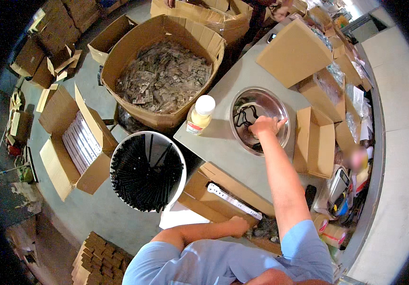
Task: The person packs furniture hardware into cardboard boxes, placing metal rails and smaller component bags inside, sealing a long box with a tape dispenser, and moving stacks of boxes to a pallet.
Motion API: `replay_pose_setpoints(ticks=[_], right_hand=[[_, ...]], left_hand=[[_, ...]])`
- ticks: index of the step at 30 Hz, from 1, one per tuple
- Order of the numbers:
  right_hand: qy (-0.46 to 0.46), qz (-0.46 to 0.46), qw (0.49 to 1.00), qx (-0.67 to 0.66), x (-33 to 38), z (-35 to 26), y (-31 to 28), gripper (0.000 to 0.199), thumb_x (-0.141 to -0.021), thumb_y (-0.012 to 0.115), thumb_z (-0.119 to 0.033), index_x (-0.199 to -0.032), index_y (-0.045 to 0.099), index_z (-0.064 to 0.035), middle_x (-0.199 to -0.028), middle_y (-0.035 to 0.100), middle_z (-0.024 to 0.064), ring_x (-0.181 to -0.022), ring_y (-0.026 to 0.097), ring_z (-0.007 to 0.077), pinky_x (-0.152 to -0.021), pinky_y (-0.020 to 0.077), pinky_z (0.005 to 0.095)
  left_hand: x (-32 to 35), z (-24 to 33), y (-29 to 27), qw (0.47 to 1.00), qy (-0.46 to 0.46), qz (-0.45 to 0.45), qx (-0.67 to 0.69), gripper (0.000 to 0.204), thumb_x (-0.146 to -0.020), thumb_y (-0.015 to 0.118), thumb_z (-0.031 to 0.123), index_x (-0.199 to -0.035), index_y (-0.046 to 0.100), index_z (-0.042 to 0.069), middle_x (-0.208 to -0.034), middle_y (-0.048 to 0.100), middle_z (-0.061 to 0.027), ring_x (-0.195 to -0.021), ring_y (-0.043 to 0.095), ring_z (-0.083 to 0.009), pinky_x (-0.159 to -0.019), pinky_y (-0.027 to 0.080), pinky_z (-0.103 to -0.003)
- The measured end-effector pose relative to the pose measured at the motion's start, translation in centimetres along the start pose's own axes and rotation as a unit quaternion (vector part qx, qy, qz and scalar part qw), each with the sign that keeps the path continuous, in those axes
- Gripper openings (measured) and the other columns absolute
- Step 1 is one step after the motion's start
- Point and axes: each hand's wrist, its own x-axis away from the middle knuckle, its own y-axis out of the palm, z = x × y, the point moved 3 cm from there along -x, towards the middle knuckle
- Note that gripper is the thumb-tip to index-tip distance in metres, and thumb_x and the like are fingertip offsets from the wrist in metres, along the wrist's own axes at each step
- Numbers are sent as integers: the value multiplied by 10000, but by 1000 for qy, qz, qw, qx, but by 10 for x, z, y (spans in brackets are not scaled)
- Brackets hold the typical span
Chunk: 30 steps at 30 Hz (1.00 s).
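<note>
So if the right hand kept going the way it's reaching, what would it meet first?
Most likely the black loops inside the metal bowl. The right hand is already over its near rim, fingers toward the middle, though depth is unclear.

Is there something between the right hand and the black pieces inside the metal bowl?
Nothing visible. The right hand already reaches over the rim of the metal bowl, right beside the black pieces lying inside.

The right hand [263,126] reached into a steel bowl [280,102] on the grey counter [235,83], its fingers [280,121] over black cords [244,114]; the left hand [238,225] rested in an open box [214,187] near a white strip [233,200]; a capped bottle [200,114] stood just beside the bowl.
</note>
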Motion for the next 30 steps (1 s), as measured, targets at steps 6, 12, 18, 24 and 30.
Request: replay_pose_setpoints(ticks=[6,12,18,24,30], right_hand=[[-67,-28,996,-50,-22,5,31,352,-711,646,-279,-999,671,-78,-1122,613,141,-1158,495,332,-1009,311,495],[-145,131,952,-237,-35,23,62,256,-691,585,-192,-839,631,12,-913,644,207,-901,605,389,-807,479,432],[-193,-14,841,-505,-1,76,36,189,-781,567,-176,-855,568,-2,-742,613,132,-722,608,238,-638,459,349],[-321,-250,755,-513,177,169,13,200,-864,627,-237,-884,553,-52,-749,592,13,-662,554,98,-626,460,265],[-240,-262,899,-257,247,297,182,267,-868,574,-273,-927,575,-12,-833,621,118,-762,613,203,-679,482,353]], left_hand=[[14,6,-23,1000,5,-26,-6,200,-678,629,118,-859,691,57,-890,676,-148,-848,659,-299,-677,533,-419],[20,15,-20,999,6,-23,-30,212,-683,644,133,-878,689,62,-890,679,-134,-858,657,-296,-670,537,-415],[21,16,-12,999,-30,6,-24,232,-701,635,138,-919,676,71,-918,672,-143,-843,660,-292,-653,538,-419],[9,7,-7,995,-49,-59,-59,310,-713,641,183,-1003,621,78,-913,663,-150,-863,646,-321,-686,515,-466],[10,29,-22,989,-67,-79,-103,495,-718,634,203,-1185,489,124,-1038,628,-147,-970,606,-338,-783,495,-471]])
